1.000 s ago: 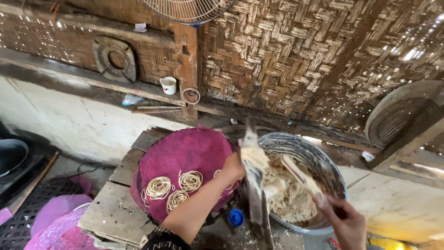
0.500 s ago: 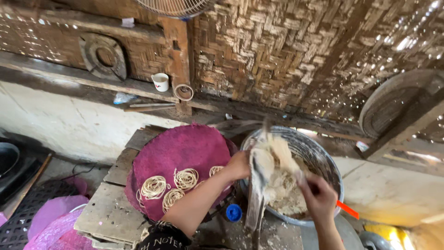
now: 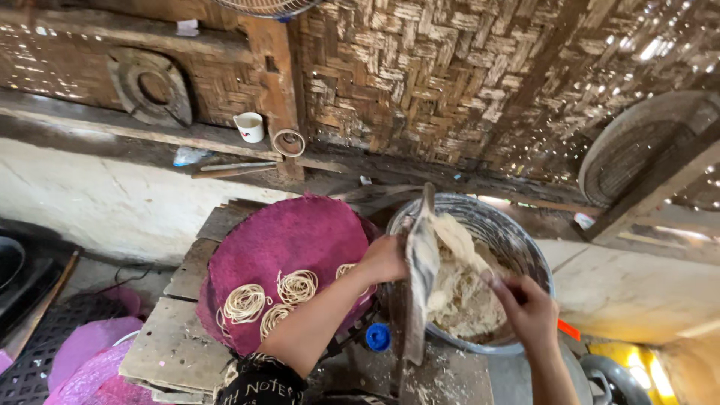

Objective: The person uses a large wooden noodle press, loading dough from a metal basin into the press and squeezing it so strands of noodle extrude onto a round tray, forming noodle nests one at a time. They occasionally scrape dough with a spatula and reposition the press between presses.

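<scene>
My left hand (image 3: 382, 259) grips the edge of a tall, dough-smeared press (image 3: 420, 277) that stands upright beside a metal basin (image 3: 529, 247). The basin holds a heap of pale dough (image 3: 457, 292). My right hand (image 3: 529, 311) reaches over the basin with its fingers closed on a thin stick, whose tip is against the dough on the press. Left of the press lies a round magenta mat (image 3: 285, 240) with three coils of noodle strands (image 3: 245, 302) on its near part.
The mat rests on a rough wooden board (image 3: 172, 345). A blue cap (image 3: 377, 337) lies by the press foot. On the ledge behind stand a white cup (image 3: 250, 126) and a tape ring (image 3: 288, 142). Pink plastic (image 3: 82, 360) lies at lower left, and a woven tray (image 3: 645, 142) leans at right.
My right hand has swung from the far right of the basin in toward the press and dough. The left hand keeps its hold on the press.
</scene>
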